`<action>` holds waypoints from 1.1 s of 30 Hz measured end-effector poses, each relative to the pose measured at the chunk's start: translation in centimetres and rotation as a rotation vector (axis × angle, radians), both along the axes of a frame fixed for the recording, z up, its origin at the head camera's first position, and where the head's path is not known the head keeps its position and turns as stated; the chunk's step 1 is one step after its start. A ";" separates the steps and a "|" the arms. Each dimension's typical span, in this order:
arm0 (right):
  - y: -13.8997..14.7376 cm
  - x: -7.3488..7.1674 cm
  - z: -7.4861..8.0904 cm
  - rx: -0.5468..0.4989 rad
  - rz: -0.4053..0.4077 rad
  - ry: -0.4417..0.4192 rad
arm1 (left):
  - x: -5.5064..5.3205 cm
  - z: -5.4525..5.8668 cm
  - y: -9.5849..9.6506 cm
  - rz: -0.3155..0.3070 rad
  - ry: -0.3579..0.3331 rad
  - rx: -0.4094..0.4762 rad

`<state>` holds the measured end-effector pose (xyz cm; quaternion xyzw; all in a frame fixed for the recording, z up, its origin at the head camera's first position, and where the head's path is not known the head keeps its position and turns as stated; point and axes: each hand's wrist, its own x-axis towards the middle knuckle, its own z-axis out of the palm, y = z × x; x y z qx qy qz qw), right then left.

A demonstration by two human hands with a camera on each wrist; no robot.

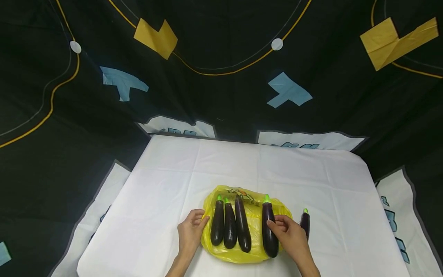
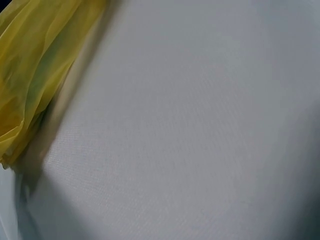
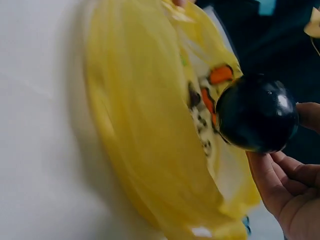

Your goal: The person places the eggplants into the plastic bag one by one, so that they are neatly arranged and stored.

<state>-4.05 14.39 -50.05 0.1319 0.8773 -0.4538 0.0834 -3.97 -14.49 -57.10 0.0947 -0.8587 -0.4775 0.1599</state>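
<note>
A yellow plastic bag (image 1: 225, 254) lies spread on the table, with three dark eggplants (image 1: 230, 227) side by side on its left half. My left hand (image 1: 191, 231) pinches the bag's left edge between thumb and fingers. In my right hand (image 1: 290, 236) is another eggplant (image 1: 269, 231), gripped by its side over the right part of the bag, green stem pointing away. Its rounded dark end (image 3: 257, 114) faces the camera in the right wrist view, with the bag (image 3: 140, 120) beside it. The left wrist view catches only the bag's edge (image 2: 40, 65), not the hand.
One more eggplant (image 1: 305, 222) lies on the white-covered table (image 1: 162, 184) just right of the bag, partly hidden behind my right hand. A black cloth (image 1: 214, 104) with yellow and blue patches rises behind the table.
</note>
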 end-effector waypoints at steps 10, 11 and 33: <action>-3.6 -0.5 -1.9 0.039 0.115 0.026 | 0.2 -0.2 0.0 0.012 -0.001 -0.008; -3.7 -0.5 -2.0 0.047 0.123 0.030 | 0.2 -0.2 0.0 0.013 -0.007 -0.006; -3.9 -1.9 -4.2 0.247 0.213 -0.013 | 0.2 -0.1 0.3 0.044 0.000 -0.068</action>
